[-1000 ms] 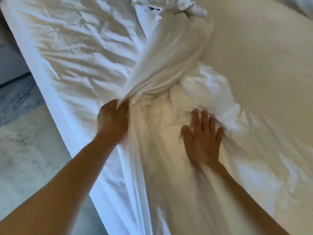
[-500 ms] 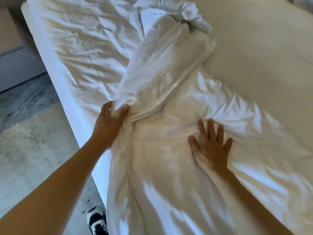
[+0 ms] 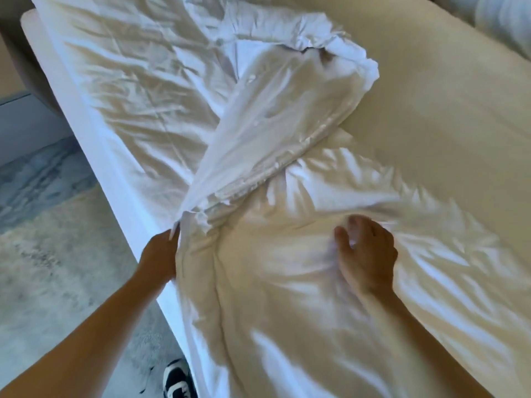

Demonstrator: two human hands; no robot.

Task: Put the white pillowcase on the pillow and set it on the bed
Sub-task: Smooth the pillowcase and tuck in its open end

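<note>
Head view looks down on a bed (image 3: 431,90) with a smooth cream surface on its far side and a rumpled white sheet (image 3: 129,90) along its near edge. The pillow (image 3: 287,282) lies on the bed in front of the person, soft and lumpy, its white cloth creased into fine folds that catch the light. Across its far end, the white pillowcase (image 3: 287,116) stretches away as a long, thin, crinkled sleeve, bunched into a ruffled heap at the top and narrowing to a twisted corner near the bed's edge.

The left hand (image 3: 159,254) is at that narrow corner by the pillow's left side, fingers closed on the cloth there. The right hand (image 3: 365,254) rests on top of the pillow, blurred, its fingers curled into a fold of fabric; whether they truly pinch it cannot be told.

Beyond the bed's white side, a mottled grey carpet (image 3: 57,254) covers the floor, and a black-and-white shoe (image 3: 178,379) shows at the bottom edge.
</note>
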